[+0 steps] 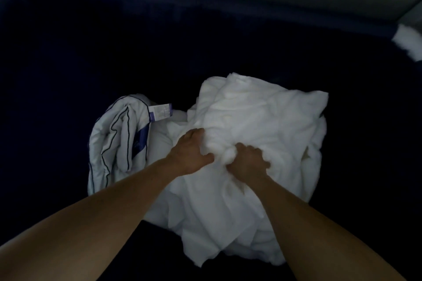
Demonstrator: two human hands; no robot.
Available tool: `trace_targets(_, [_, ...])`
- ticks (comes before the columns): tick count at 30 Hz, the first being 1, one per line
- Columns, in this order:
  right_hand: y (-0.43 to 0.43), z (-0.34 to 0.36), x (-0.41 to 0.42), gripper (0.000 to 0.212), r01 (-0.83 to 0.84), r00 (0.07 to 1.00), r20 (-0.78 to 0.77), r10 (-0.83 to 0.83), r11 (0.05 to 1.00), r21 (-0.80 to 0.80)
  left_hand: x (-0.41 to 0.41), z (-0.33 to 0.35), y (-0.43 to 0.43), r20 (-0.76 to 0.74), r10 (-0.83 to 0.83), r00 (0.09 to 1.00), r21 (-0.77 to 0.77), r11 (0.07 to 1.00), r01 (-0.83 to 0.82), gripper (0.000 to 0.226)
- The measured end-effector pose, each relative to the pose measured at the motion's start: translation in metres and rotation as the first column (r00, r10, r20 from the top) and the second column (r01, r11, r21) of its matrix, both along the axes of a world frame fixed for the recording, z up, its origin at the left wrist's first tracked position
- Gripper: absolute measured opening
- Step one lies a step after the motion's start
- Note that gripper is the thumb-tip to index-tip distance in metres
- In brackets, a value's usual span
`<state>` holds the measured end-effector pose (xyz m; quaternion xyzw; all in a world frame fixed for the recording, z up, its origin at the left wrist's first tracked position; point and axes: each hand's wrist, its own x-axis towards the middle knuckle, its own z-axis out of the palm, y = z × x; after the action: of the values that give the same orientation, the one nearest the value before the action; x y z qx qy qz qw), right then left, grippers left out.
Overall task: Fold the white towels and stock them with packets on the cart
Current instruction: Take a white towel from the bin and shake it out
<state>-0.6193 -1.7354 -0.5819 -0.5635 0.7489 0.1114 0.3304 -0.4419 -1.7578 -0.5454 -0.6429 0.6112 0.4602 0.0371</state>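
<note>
left hand (190, 153): fingers grasping a bunch of the white towel pile (262, 116) | right hand (247, 162): just beside it, fingers clenched on the same bunch | pile: heaped inside dark blue bin (205, 4) | blue-striped cloth (118, 139): touching pile's left side

1 head-worn wide-angle view looks steeply down from close above into a dark blue bin (228, 7), left hand (190, 150) and right hand (247, 161) near frame centre.

Your towel heap (253, 121) was plain white. The striped cloth (116, 143) was white with thin dark lines and a blue-violet band. The bin (159, 4) was navy with white corners.
</note>
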Motion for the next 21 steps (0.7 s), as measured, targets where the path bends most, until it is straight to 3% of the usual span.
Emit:
trace_targets(3, [0.011, 0.019, -0.019, 0.047, 0.004, 0.959, 0.282, 0.037, 0.990, -0.143, 0.000, 0.012, 0.005, -0.048, -0.052, 0.997, 0.049, 0.997, 0.054, 0.140])
trace_targets(5, [0.014, 0.035, -0.037, 0.032, 0.174, 0.873, 0.485, -0.054, 0.963, -0.204, -0.002, 0.024, 0.008, -0.088, -0.117, 0.989, 0.070, 0.990, 0.123, 0.145])
trace_targets(7, [0.013, 0.074, -0.049, 0.037, 0.370, 0.726, 0.661, -0.191, 0.919, -0.140, -0.009, 0.039, 0.010, -0.122, -0.159, 0.980, 0.075, 0.983, 0.169, 0.142])
trace_targets(10, [0.012, 0.131, -0.067, 0.021, 0.387, 0.590, 0.777, -0.222, 0.922, -0.031, -0.033, 0.065, 0.014, -0.180, -0.190, 0.965, 0.036, 0.979, 0.200, 0.141])
trace_targets(12, [0.015, 0.159, -0.081, 0.016, 0.461, 0.385, 0.884, -0.265, 0.885, 0.064, -0.058, 0.081, 0.017, -0.296, -0.136, 0.945, -0.020, 0.991, 0.136, 0.144])
trace_targets(14, [0.019, 0.181, -0.096, 0.040, 0.502, 0.196, 0.938, -0.285, 0.851, 0.154, -0.082, 0.103, 0.020, -0.398, -0.064, 0.915, -0.102, 0.994, 0.025, 0.125])
trace_targets(15, [0.021, 0.191, -0.104, 0.042, 0.499, 0.164, 0.946, -0.280, 0.851, 0.165, -0.092, 0.115, 0.022, -0.428, -0.036, 0.903, -0.156, 0.987, -0.035, 0.110])
trace_targets(18, [0.028, 0.225, -0.128, 0.048, 0.468, 0.150, 0.976, -0.159, 0.881, 0.071, -0.120, 0.156, 0.029, -0.442, 0.018, 0.897, -0.261, 0.954, -0.148, 0.059])
trace_targets(21, [0.042, 0.250, -0.154, 0.065, 0.474, 0.180, 0.983, -0.030, 0.878, -0.060, -0.144, 0.194, 0.038, -0.519, 0.118, 0.847, -0.257, 0.923, -0.287, 0.045])
